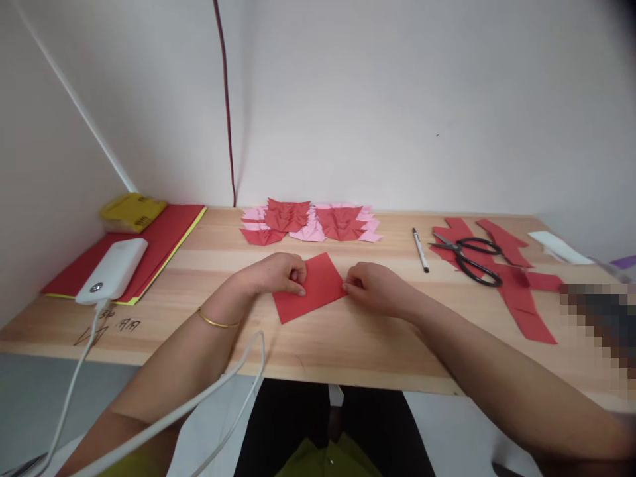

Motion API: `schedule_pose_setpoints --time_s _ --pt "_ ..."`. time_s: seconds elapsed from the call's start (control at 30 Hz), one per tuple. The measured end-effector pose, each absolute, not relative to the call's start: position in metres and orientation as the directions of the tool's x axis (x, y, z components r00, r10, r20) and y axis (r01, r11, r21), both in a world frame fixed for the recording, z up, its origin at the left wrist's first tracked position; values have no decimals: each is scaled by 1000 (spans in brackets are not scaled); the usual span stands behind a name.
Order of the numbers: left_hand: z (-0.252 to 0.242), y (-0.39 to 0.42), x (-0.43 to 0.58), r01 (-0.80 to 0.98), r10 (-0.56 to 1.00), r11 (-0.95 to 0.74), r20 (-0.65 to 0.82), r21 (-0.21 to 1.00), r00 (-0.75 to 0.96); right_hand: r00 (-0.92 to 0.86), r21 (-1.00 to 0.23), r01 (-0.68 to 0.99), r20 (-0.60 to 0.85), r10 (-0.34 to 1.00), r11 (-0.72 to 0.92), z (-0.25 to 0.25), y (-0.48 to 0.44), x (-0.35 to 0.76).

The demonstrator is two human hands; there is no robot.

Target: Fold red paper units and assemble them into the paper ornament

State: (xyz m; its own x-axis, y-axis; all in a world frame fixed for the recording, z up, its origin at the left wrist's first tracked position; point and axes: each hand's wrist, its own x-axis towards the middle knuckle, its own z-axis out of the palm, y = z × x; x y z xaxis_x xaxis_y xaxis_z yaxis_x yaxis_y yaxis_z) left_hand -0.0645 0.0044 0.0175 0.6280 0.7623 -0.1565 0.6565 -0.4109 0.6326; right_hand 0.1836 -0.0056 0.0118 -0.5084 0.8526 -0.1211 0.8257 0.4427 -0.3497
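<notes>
A flat red sheet of paper (318, 291) lies at an angle on the table between my hands. My left hand (279, 273) has its fingers curled at the paper's left side, thumb resting on the sheet. At the right corner, my right hand (370, 288) pinches the edge between thumb and fingertips. Behind the sheet sit folded red paper pieces (339, 222) and pink paper pieces (309, 230), pleated and laid in overlapping rows near the wall.
To the right are a marker (420, 250), black-handled scissors (464, 255) and red paper offcuts (521, 308). On the left, a white power bank (113, 270) and a yellow packet (133, 212) rest on red sheets (169, 232). A white cable (199, 397) crosses near my left arm.
</notes>
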Motion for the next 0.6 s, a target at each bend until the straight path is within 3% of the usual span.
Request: schedule_pose_setpoints --time_s 0.2,0.3,0.4,0.47,0.6 --pt "15 2 -59 677 808 -348 -159 649 567 -510 -398 800 -56 858 449 6 -5 185" --pt "10 4 -56 676 897 -356 35 645 440 -524 -516 722 28 851 461 6 -3 187" --pt "5 8 -54 660 948 -318 242 681 207 -539 -651 572 160 827 499 9 -3 187" --pt "3 10 -55 587 969 -245 219 771 117 -545 -720 471 217 810 509 11 -3 187" --pt "3 10 -58 328 988 -64 12 942 156 -540 -830 321 235 808 456 11 -2 187"
